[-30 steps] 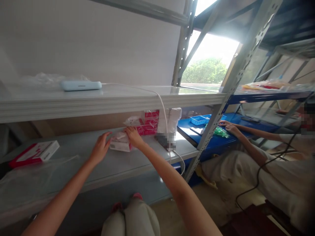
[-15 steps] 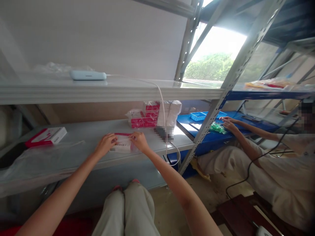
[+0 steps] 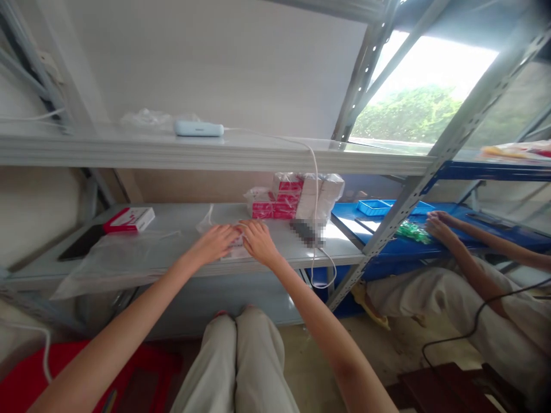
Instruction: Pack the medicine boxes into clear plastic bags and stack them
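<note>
Close together over the lower shelf, my left hand (image 3: 215,243) and my right hand (image 3: 259,241) meet at a small pale box in clear plastic film (image 3: 233,252). The left fingers are closed and reach right, pinching at the film's upper side. My right fingers bend down onto the film beside them, pressed together. Most of the box is hidden under the hands, and a loose end of the film (image 3: 207,219) sticks up behind the left hand. Further back stand several wrapped red and white boxes (image 3: 284,198).
A red and white box (image 3: 130,219), a black flat object (image 3: 81,242) and a clear plastic bag (image 3: 116,255) lie left. A white cable (image 3: 316,183) hangs from the upper shelf (image 3: 215,155). A co-worker's hands (image 3: 441,225) handle green pieces (image 3: 411,231) near blue trays (image 3: 374,207).
My hands, apart at the two ends of the film-covered box before, have come together over it and cover more of it. The view has swung left, so the shelf things appear further right.
</note>
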`<action>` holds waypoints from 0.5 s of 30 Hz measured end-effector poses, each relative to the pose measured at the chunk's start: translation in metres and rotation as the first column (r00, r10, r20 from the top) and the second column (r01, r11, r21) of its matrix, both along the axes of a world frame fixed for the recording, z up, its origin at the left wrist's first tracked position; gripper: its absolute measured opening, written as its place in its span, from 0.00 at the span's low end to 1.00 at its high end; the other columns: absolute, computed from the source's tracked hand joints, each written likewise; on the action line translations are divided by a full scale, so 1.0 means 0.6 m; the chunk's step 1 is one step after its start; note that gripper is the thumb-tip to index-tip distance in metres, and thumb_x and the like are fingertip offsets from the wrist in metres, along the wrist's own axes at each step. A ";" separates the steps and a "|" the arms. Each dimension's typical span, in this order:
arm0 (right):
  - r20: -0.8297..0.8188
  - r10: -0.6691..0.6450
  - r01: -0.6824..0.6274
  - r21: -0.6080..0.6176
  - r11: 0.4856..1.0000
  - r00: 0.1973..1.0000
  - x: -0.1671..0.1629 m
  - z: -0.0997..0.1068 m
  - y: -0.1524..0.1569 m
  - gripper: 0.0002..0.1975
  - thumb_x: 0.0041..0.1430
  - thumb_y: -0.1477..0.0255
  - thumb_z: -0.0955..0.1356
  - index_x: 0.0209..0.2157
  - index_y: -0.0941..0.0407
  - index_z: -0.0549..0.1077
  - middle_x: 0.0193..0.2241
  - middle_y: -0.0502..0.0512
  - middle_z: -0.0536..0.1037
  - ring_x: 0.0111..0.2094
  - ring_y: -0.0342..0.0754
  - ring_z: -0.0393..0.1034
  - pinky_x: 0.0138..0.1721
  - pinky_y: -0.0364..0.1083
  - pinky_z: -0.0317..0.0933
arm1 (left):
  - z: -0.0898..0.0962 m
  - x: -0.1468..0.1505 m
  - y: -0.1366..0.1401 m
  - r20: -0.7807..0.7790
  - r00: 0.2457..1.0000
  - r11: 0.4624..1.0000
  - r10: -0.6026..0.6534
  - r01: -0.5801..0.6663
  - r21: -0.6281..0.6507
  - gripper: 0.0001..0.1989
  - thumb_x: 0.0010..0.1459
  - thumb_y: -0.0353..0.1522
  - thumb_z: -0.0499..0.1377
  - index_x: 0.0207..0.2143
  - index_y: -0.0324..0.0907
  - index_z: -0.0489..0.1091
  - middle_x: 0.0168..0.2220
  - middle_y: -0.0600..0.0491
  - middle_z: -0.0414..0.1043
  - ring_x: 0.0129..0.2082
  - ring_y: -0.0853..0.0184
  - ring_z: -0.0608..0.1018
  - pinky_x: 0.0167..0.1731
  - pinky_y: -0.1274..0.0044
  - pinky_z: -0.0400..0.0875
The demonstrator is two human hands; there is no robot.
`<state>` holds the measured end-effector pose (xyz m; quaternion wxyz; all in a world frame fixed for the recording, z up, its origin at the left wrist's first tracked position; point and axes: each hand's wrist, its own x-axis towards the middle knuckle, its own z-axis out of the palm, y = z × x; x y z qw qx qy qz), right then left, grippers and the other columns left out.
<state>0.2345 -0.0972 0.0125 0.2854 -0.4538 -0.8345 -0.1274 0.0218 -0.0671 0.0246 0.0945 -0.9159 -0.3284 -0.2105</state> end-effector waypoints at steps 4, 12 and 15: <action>0.226 0.042 -0.016 -0.115 0.993 0.973 -0.029 0.010 0.031 0.16 0.66 0.70 0.60 0.53 0.58 0.66 0.50 0.64 0.73 0.51 0.54 0.65 0.53 0.53 0.54 | 0.009 0.021 0.002 -0.243 0.967 0.992 0.077 -0.099 -0.077 0.18 0.58 0.30 0.59 0.52 0.41 0.65 0.53 0.42 0.67 0.53 0.55 0.71 0.53 0.67 0.62; 0.305 -0.014 0.100 -0.267 0.958 0.952 -0.006 -0.039 -0.022 0.15 0.66 0.67 0.61 0.49 0.59 0.69 0.34 0.64 0.78 0.35 0.54 0.73 0.39 0.50 0.62 | -0.051 -0.018 -0.076 -0.204 0.948 0.962 0.245 -0.264 -0.073 0.17 0.67 0.34 0.43 0.40 0.37 0.70 0.37 0.41 0.74 0.39 0.58 0.78 0.40 0.70 0.70; 0.195 -0.194 0.252 -0.335 0.908 0.961 0.008 -0.069 -0.043 0.19 0.61 0.58 0.65 0.45 0.57 0.72 0.29 0.63 0.78 0.34 0.55 0.74 0.37 0.49 0.63 | -0.085 -0.032 -0.082 -0.187 0.878 0.874 0.441 -0.467 -0.130 0.17 0.66 0.27 0.41 0.46 0.36 0.68 0.38 0.39 0.74 0.36 0.58 0.79 0.36 0.70 0.72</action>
